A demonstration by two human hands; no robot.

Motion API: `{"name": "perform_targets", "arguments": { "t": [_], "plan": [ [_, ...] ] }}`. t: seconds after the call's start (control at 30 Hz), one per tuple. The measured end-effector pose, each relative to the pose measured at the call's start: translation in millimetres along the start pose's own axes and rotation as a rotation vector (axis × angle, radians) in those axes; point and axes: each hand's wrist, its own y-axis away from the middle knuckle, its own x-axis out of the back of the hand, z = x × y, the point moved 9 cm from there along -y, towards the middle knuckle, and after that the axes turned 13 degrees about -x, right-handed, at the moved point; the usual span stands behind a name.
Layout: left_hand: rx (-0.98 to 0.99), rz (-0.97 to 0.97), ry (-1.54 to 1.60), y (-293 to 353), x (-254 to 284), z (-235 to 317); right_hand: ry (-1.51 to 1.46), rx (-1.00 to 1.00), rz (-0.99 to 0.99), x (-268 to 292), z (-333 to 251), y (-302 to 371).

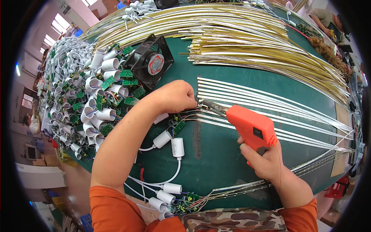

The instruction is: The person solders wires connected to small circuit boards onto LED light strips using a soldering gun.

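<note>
My right hand [266, 160] is wrapped round the grip of an orange soldering gun [251, 125], whose metal tip points left. That tip reaches the left ends of several thin white LED strips [247, 92] laid in a fan on the green table. Right at the tip, my left hand [177, 94] is closed in a pinch; what its fingers hold is hidden. Below my left hand, thin wires run from a small green circuit board [179, 126] to the strip ends. Nearby lie two white cylindrical housings [177, 147] with white cables.
A black square fan [150, 62] stands beyond my left forearm. Left of it is a heap of white housings [92, 114] with circuit boards. Bundled yellow-and-white strips [239, 42] cover the far side. More housings [172, 188] wired to strips lie close to my body.
</note>
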Motion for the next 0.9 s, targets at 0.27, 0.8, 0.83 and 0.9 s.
{"name": "perform_targets", "arguments": {
  "t": [0.27,0.8,0.83,0.9],
  "plan": [
    [0.003,0.008,-0.008,0,1,4,0.122,0.018,-0.076,-2,2,1],
    [-0.020,0.027,-0.015,-3,0,1,0.071,0.056,-0.091,3,-7,4],
    [-0.012,0.019,-0.012,-2,0,1,0.067,0.049,-0.090,3,-7,4],
    [-0.002,0.012,-0.012,-2,0,1,0.030,0.030,-0.091,4,-4,4]
  ]
}}
